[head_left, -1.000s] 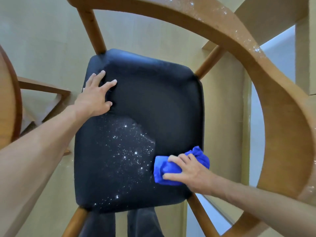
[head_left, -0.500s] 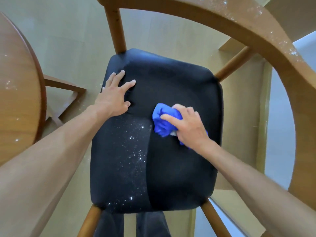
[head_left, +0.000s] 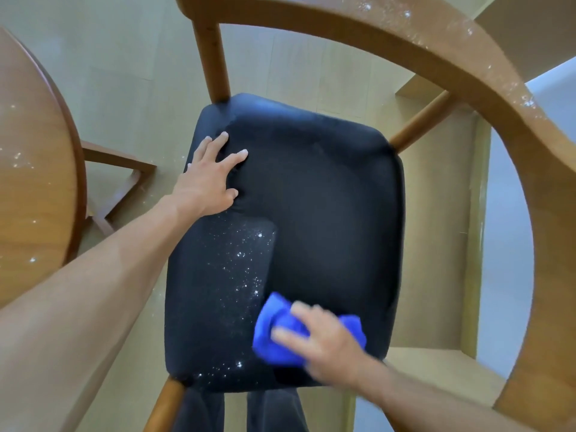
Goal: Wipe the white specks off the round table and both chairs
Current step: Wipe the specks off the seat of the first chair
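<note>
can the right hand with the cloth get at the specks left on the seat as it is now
Probably yes: the right hand holds the blue cloth right beside the white specks on the seat; nothing lies between, and the left hand rests farther back.

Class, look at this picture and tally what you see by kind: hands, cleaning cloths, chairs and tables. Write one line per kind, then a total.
Bare hands: 2, the left hand flat on the seat and the right hand gripping the cloth
Crumpled blue cleaning cloths: 1
Wooden chairs with a black padded seat: 1
Round wooden tables: 1
Total: 5
</note>
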The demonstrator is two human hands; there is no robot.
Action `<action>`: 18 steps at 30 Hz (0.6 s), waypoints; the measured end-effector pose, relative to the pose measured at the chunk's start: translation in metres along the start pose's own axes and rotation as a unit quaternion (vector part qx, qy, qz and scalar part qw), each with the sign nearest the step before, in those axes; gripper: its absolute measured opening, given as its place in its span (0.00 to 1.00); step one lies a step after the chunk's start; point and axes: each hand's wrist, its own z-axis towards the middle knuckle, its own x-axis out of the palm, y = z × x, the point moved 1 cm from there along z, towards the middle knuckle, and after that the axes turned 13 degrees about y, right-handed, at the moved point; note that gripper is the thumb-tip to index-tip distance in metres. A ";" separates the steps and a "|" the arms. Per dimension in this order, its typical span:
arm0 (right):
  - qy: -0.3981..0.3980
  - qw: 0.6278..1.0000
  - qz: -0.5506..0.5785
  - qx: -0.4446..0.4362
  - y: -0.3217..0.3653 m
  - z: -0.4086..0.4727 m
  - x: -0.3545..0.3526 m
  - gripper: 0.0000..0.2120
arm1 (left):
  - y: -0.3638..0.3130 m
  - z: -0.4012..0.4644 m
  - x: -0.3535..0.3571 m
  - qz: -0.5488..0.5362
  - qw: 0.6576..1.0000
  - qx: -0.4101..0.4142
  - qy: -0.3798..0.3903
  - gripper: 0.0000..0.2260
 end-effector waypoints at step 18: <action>-0.171 0.962 0.049 0.210 -0.202 0.038 -0.139 0.27 | 0.003 0.003 0.004 -0.011 1.000 -0.004 -0.007 0.33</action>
